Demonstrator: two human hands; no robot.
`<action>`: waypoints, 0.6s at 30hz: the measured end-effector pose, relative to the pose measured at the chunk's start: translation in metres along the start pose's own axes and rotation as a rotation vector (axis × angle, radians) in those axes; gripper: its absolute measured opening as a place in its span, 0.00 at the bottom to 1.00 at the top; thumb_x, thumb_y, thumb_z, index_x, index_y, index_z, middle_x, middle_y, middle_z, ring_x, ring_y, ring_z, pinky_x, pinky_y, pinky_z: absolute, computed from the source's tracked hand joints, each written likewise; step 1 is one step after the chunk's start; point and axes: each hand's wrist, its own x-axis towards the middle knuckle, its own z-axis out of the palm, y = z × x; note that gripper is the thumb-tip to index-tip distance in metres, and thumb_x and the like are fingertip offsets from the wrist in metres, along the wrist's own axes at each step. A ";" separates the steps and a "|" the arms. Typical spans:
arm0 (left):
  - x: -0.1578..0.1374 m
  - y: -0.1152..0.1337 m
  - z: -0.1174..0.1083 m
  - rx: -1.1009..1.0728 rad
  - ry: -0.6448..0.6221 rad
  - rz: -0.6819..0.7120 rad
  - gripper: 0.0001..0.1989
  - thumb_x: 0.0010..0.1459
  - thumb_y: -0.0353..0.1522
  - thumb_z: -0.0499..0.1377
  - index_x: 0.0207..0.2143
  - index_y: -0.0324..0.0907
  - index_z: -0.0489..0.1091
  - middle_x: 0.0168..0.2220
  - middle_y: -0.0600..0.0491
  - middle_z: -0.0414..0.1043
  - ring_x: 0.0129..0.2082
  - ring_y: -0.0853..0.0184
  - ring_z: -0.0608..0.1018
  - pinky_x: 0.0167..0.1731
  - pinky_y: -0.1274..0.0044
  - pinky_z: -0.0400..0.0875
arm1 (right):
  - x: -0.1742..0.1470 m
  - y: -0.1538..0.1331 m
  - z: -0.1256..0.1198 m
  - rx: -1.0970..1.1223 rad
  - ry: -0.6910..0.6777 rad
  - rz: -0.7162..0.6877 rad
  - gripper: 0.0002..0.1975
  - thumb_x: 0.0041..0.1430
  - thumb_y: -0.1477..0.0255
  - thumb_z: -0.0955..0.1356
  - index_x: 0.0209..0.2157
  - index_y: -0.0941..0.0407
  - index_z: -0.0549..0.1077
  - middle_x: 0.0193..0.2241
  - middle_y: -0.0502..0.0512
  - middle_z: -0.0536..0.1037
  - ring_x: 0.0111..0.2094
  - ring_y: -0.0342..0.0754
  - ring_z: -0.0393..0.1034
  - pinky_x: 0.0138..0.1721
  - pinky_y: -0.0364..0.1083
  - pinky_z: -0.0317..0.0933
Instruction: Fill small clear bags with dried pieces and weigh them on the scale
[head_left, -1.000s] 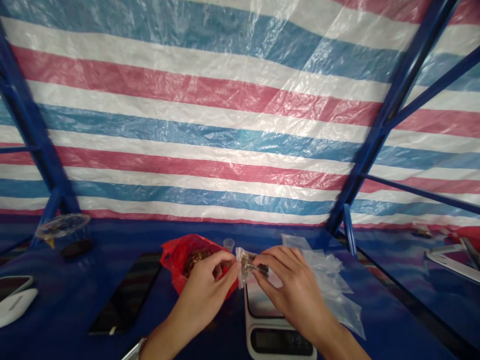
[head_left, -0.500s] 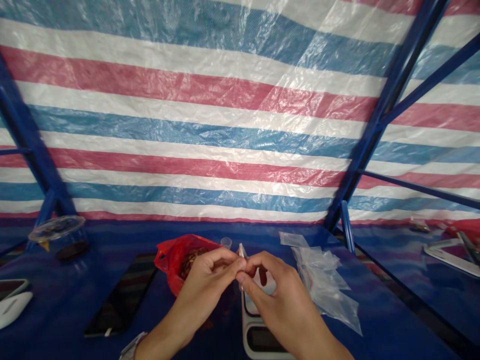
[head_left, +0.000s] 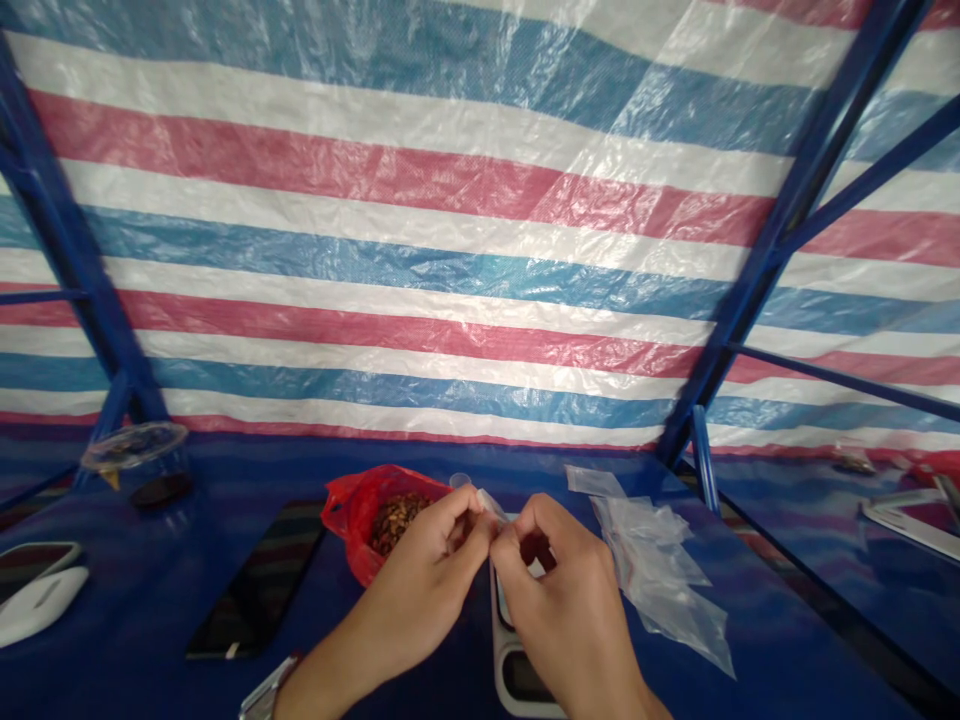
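My left hand (head_left: 427, 575) and my right hand (head_left: 574, 585) meet in the middle, fingertips pinched on a small clear plastic bag (head_left: 489, 502). Only the bag's upper end shows between the fingers, so its contents are hidden. Beneath the right hand lies a small pale digital scale (head_left: 504, 685), partly covered by that hand. Just beyond the left hand sits an open red plastic bag (head_left: 358, 520) holding brown dried pieces (head_left: 399, 520). A little clear cup (head_left: 460, 481) stands behind the fingers. Right of my right hand, several flat clear bags (head_left: 652, 560) lie overlapping.
A black phone (head_left: 259, 585) lies on the blue table (head_left: 300, 465) to the left. Farther left are a clear tub (head_left: 154, 470) with dark contents and a white case (head_left: 45, 605). Blue metal posts (head_left: 750, 270) and a striped tarp (head_left: 420, 260) stand behind.
The small bag stood nearly upright and now leans to the left at its top. My right fingers have curled in more. The whole view has shifted slightly, with more of the brown pieces showing.
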 end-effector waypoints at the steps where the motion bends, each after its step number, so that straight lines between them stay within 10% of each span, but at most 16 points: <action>1: -0.001 0.003 -0.002 0.008 0.000 -0.004 0.14 0.67 0.42 0.53 0.32 0.43 0.65 0.31 0.56 0.66 0.32 0.69 0.70 0.33 0.78 0.65 | 0.001 -0.002 0.000 -0.051 0.066 -0.041 0.14 0.60 0.67 0.66 0.21 0.52 0.62 0.18 0.46 0.67 0.20 0.43 0.62 0.23 0.43 0.55; 7: -0.003 0.001 -0.015 -0.018 0.053 -0.077 0.16 0.65 0.43 0.56 0.28 0.44 0.61 0.22 0.61 0.58 0.21 0.73 0.61 0.21 0.80 0.54 | 0.012 -0.008 -0.001 -0.039 0.102 -0.046 0.13 0.64 0.66 0.65 0.24 0.52 0.67 0.20 0.47 0.69 0.21 0.44 0.63 0.25 0.43 0.57; 18: 0.011 -0.029 -0.055 -0.473 0.273 -0.062 0.09 0.57 0.38 0.62 0.34 0.41 0.72 0.36 0.51 0.80 0.40 0.63 0.81 0.46 0.70 0.76 | 0.019 0.004 0.056 0.482 -0.256 0.290 0.23 0.68 0.52 0.62 0.54 0.52 0.71 0.38 0.55 0.83 0.30 0.50 0.79 0.32 0.46 0.71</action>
